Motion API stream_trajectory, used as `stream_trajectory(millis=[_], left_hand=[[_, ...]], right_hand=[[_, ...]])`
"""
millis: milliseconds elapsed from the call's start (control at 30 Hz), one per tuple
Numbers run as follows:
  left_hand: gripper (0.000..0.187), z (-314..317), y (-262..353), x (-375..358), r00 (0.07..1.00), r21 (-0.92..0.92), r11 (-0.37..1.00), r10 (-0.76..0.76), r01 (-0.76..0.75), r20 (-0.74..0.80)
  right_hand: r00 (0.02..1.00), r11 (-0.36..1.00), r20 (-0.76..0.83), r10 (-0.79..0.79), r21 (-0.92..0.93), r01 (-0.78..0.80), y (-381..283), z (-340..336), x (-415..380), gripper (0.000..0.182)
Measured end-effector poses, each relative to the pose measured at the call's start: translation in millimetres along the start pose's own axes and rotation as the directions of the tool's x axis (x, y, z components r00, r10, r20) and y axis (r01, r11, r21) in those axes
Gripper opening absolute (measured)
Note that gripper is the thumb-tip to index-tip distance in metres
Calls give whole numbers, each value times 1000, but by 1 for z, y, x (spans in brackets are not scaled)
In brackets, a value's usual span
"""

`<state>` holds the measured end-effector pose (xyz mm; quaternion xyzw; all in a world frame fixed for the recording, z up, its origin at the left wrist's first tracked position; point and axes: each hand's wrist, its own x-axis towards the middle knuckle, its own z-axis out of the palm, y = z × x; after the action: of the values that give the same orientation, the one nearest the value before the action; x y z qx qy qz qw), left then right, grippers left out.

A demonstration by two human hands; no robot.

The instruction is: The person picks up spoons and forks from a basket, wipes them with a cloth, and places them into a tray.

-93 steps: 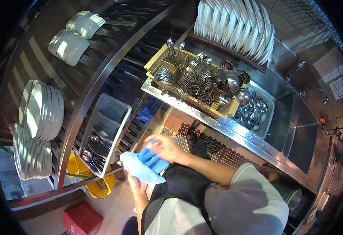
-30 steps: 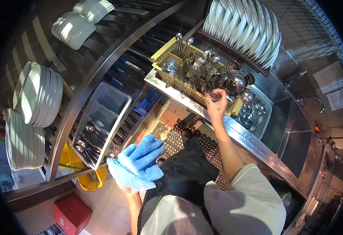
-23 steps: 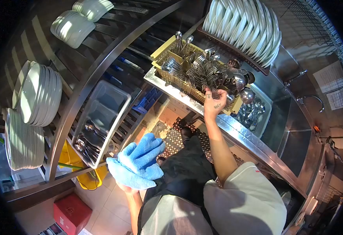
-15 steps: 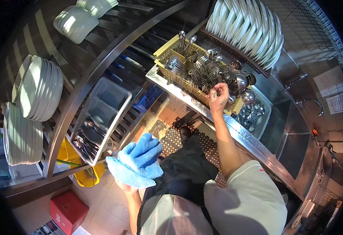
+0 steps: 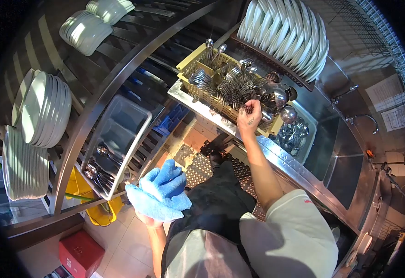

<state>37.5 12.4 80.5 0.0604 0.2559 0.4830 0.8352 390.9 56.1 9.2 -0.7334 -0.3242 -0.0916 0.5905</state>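
A person in a kitchen wash-up area is reaching the right hand (image 5: 250, 116) into a yellow cutlery basket (image 5: 225, 88) standing on the steel table (image 5: 299, 169), the fingers curling together around what look like fork handles (exactly which pieces they are pinching cannot be told). The forks and spoons are standing handle-down and nearly upright in the basket, heads pointing up, likely so they can drain and be plucked out singly. The left hand (image 5: 149, 217) is resting low by the waist, palm up and spread beneath a blue cloth (image 5: 158, 194), which is draping over it, seemingly kept ready to receive wet cutlery. Just beside the cloth, a clear plastic tray (image 5: 114, 143) is sitting on a slatted steel shelf (image 5: 100, 92), its long axis running away from the person, a few spoons (image 5: 98, 169) lying lengthwise at its near end. White plates (image 5: 286, 32) are standing on edge in a rack behind the basket; more plates (image 5: 38, 116) are filling the shelf at left.
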Motion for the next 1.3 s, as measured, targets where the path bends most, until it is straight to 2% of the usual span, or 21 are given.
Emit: stream_trajectory(millis=[67, 167, 200, 267, 300, 333, 400, 467, 533, 567, 667, 700, 800, 867, 933, 1000, 1067, 1133, 1200, 1233, 1300], left_hand=[[45, 11, 1, 2, 988, 17, 1000, -17, 14, 157], [44, 6, 1, 3, 996, 44, 999, -19, 15, 88], [44, 7, 2, 3, 996, 45, 999, -27, 23, 85], [41, 16, 0, 4, 998, 98, 993, -60, 61, -20], [41, 15, -1, 5, 998, 98, 993, -66, 68, -20], [41, 14, -1, 5, 998, 72, 996, -57, 57, -9], [40, 10, -1, 5, 999, 45, 998, -39, 39, -1], [39, 5, -1, 5, 999, 18, 1000, -3, 3, 43], [38, 8, 0, 4, 999, 20, 1000, -2, 1, 43], [37, 9, -1, 4, 999, 20, 1000, 0, -1, 46], [37, -1, 0, 4, 1000, 34, 999, 29, -30, 6], [37, -1, 0, 5, 1000, 33, 999, 28, -28, 10], [39, 0, -2, 6, 999, 25, 1000, 6, -7, 48], [41, -5, -2, 7, 997, 31, 998, -58, 59, -48], [44, -6, 0, 8, 997, 36, 997, -69, 70, -30], [48, -4, 0, 7, 997, 35, 996, -79, 79, -17], [49, 3, -1, 6, 997, 35, 999, -34, 31, 69], [48, 2, -1, 4, 997, 21, 1000, -21, 20, 76], [47, 5, 0, 4, 996, 5, 1000, -2, 2, 84], [44, 9, 0, 3, 1000, 26, 999, -24, 23, 20], [42, 9, 0, 1, 998, 41, 998, -41, 43, -49]], right_hand=[[998, 999, 53, -29, 33, 27, -4, -4, 14, 15], [877, 956, 382, -290, 76, 284, -4, -20, 33, 20], [879, 958, 382, -284, 69, 279, -6, -25, 32, 20], [842, 983, 512, -167, 19, 184, -14, -34, 31, 25], [842, 998, 537, -55, 1, 64, -15, -35, 28, 31], [843, 998, 536, -53, -1, 63, -13, -33, 25, 31], [894, 951, 374, -246, -84, 297, -4, -26, 17, 33], [901, 940, 363, -236, -151, 307, -2, -25, 9, 37], [937, 990, 319, 140, -54, -129, -2, -25, 1, 40], [919, 994, 382, 100, -70, -79, 1, -25, 1, 44], [913, 998, 409, -9, -51, 33, -8, -27, 2, 47], [910, 989, 415, -30, -122, 88, -14, -29, 3, 51], [929, 989, 365, -54, -105, 99, -12, -20, 6, 55], [935, 996, 353, -23, -76, 53, -17, -17, 12, 54], [902, 989, 409, 138, -5, -149, -27, -20, 18, 45], [901, 990, 413, 131, -10, -140, -26, -23, 18, 41], [922, 997, 387, 1, -70, 29, -15, -23, 18, 33], [920, 998, 391, 36, -58, -15, -4, -19, 17, 34], [926, 995, 373, 56, 54, -82, 5, -14, 17, 41], [895, 980, 422, 146, 60, -188, 6, -14, 18, 50], [895, 979, 427, 131, 88, -185, 7, -11, 16, 50]])
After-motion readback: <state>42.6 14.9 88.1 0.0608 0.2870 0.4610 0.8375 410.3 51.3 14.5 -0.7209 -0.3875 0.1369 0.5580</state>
